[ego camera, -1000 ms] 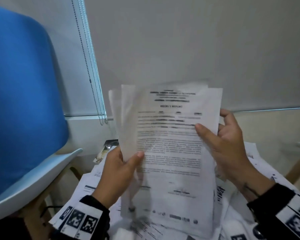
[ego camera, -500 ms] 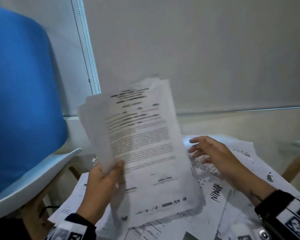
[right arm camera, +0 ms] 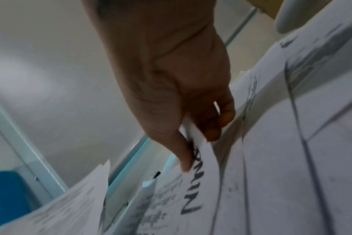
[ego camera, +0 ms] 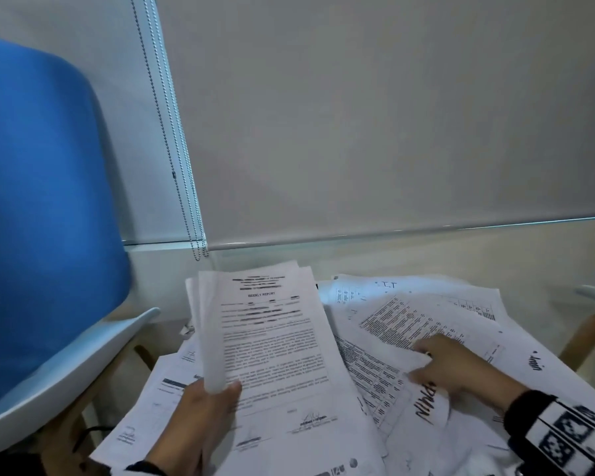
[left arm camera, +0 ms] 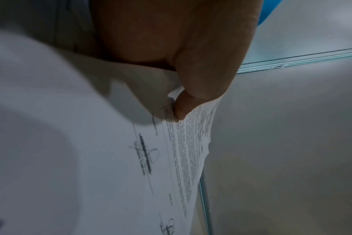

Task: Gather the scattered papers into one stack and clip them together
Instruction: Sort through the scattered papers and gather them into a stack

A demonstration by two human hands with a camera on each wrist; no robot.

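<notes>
Both wrist views show pinches: left hand [left arm camera: 171, 52] on gathered sheets [ego camera: 275, 341], right hand [right arm camera: 171, 76] seemingly on loose sheet [right arm camera: 199, 159].

Dim, cool indoor light falls evenly in the head view, with straight lines bowing at the edges. Both wrist views are darker and grainy. The close, shadowed left hand [left arm camera: 171, 47] and right hand [right arm camera: 171, 71] are soft, and the printed white paper sheets [right arm camera: 291, 159] smear with motion blur.

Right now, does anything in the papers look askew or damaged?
The held stack in the left hand is uneven, sheet edges fanning at its top left. The right hand pinches a loose sheet that curls. No tears visible.
</notes>
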